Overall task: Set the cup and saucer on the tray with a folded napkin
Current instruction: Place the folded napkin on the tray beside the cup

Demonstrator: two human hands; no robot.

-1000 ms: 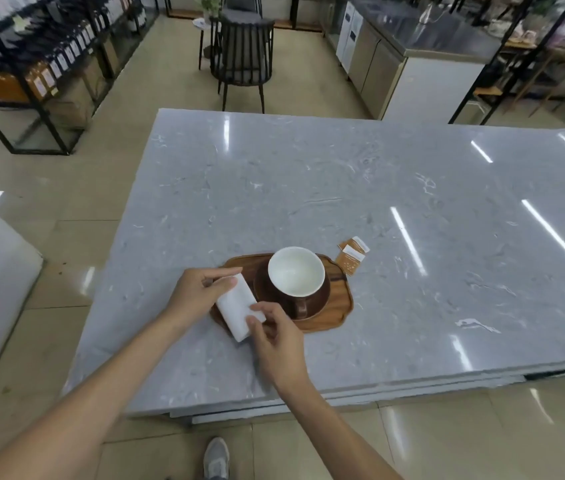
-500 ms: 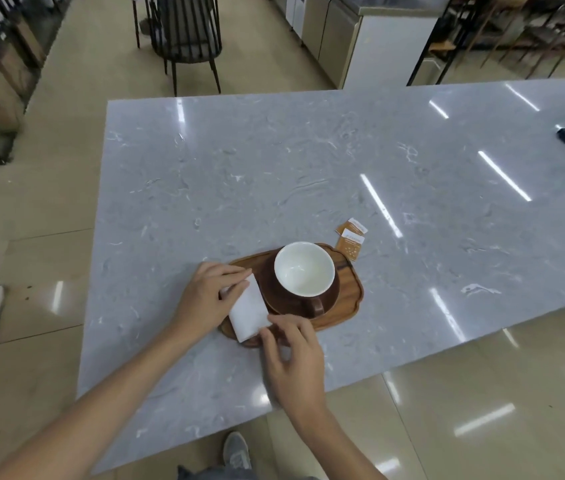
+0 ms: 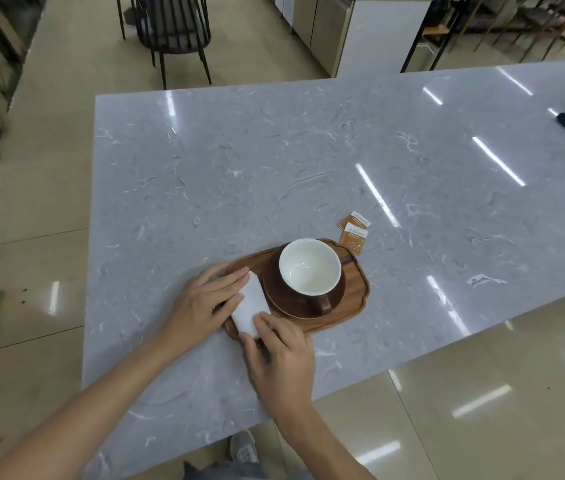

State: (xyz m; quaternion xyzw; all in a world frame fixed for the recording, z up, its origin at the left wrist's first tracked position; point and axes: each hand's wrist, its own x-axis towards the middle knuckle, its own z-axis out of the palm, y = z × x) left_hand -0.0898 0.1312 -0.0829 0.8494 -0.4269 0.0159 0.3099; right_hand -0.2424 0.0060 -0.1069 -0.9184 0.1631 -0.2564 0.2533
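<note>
Grey marble-look table [image 3: 274, 168] with a glossy top is seen from above, set on a beige tiled floor, with a black slatted chair [image 3: 173, 32] at the far end.

Folded napkin [image 3: 250, 306] is plain white, folded into a narrow rectangle, and it's laid on the left part of the wooden tray [image 3: 355, 306], just beside the saucer. Tray is oblong with rounded corners and a raised rim, parked near the table's near edge. On it a dark brown saucer [image 3: 274, 299] is carried, and on that a cup [image 3: 310, 266] is set upright: brown outside, white inside, nothing in it, handle turned toward the near side.

Two small orange-and-white packets [image 3: 353, 233] are left on the table just past the tray's far right corner.

Left hand [image 3: 205, 303] is laid flat-ish over the napkin's left edge, fingers mostly straight and pressed on it, so that grip is relaxed rather than closed. Right hand [image 3: 281, 355] is placed at the napkin's near end, fingertips touching it; whether the corner is actually pinched can't be told.
</note>
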